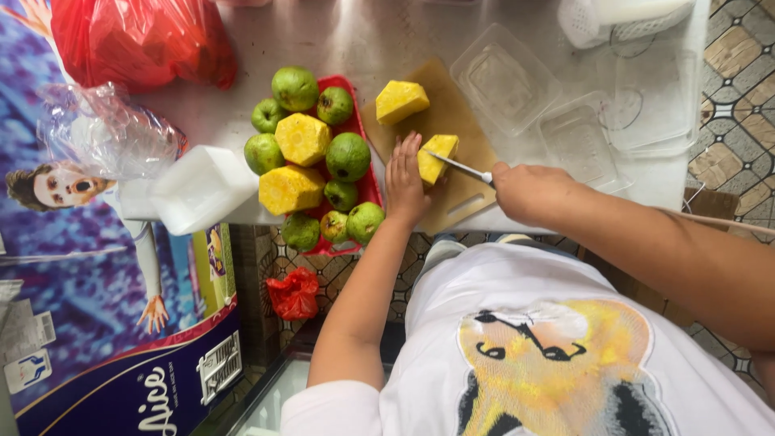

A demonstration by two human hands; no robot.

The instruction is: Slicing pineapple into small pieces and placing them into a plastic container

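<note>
Looking straight down now onto a dull grey metal table (339, 32), smooth and a little smeared, with a patterned tile floor (739, 73) showing past its right edge and under its near edge. On the table lies a tan wooden cutting board (468, 137), flat and rectangular with a handle slot near the person. The left hand (405, 182) rests flat with fingers stretched out, pressing against a peeled yellow pineapple chunk (436, 157) on the board. The right hand (529, 191) is closed round the handle of a slim steel knife (458, 167), blade laid into that chunk. A second knobbly yellow pineapple block (401, 101) sits at the far end of the board, apart from the cut. Just left of the board, a red plastic tray (367, 186) carries round green guavas (348, 157) and two more peeled pineapple pieces (302, 139), packed touching one another. Right of the board lie clear, thin plastic boxes (504, 77), glossy and angular. At the far left corner bulges a crinkled red plastic bag (141, 40), and a white foam block (202, 187) sits near the tray.
</note>
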